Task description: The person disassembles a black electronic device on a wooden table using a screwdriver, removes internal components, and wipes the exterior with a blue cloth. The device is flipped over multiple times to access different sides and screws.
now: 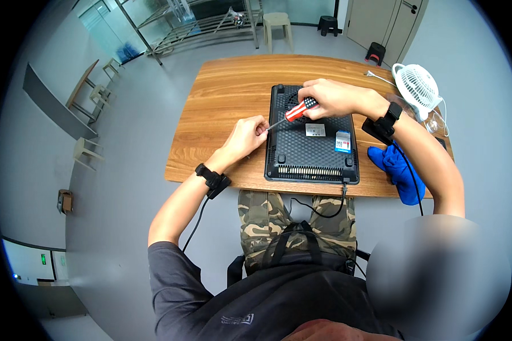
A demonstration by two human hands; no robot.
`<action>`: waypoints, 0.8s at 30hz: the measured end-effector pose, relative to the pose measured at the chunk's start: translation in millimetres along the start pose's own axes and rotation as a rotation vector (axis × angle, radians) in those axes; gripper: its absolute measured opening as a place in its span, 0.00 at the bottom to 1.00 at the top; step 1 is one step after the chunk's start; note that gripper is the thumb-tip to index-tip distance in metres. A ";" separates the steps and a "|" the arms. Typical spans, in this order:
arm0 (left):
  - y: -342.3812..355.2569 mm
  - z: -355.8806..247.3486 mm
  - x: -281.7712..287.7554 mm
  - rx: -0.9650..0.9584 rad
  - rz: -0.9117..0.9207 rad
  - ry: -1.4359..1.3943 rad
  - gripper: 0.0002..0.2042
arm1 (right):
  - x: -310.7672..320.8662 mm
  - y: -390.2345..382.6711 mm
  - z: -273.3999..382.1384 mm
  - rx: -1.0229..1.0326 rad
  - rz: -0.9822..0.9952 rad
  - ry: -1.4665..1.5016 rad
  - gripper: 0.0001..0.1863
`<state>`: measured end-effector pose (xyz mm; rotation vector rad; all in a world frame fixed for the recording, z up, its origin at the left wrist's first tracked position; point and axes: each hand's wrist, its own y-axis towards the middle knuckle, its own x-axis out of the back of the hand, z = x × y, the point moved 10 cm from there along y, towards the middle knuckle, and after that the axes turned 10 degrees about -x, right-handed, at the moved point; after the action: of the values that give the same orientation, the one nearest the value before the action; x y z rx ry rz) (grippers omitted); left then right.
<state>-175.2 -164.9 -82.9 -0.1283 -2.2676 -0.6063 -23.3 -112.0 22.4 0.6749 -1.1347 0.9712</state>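
Note:
A black flat appliance [304, 153], which looks like an induction cooker, lies with its underside up on the wooden table. Its base shows a round fan vent, rubber feet, a pale label and a blue-and-white sticker. My right hand [330, 98] is closed round the red, white and black handle of a screwdriver [297, 112] above the vent. The metal shaft slants down and left toward the appliance's left edge. Beside that edge, my left hand [248, 135] is closed, fingertips pinched at the screwdriver's tip. Whatever those fingers hold is hidden.
On the wooden table [210, 108], a white fan [416, 85] with its cord stands at the far right. A blue cloth [401, 170] hangs over the right edge. The appliance's black cord [343, 199] loops down toward my lap. Wristband cables trail from both arms.

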 end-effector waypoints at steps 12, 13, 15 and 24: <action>-43.0 -33.1 -20.4 0.010 0.264 -0.264 0.13 | -2.9 13.5 81.8 0.127 0.137 -0.003 0.17; -45.8 -39.3 -19.9 0.010 0.298 -0.246 0.13 | -6.5 13.5 87.3 0.142 0.136 -0.015 0.17; -51.6 -42.5 -23.9 -0.021 0.336 -0.223 0.14 | -11.7 13.3 97.5 0.168 0.137 -0.039 0.17; -58.4 -37.8 -28.7 0.010 0.409 -0.204 0.12 | -21.1 19.9 113.4 0.133 0.201 -0.115 0.15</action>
<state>-146.1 -231.2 -103.5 -0.6577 -2.3417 -0.3769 -92.2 -205.5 36.6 0.7406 -1.2649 1.1994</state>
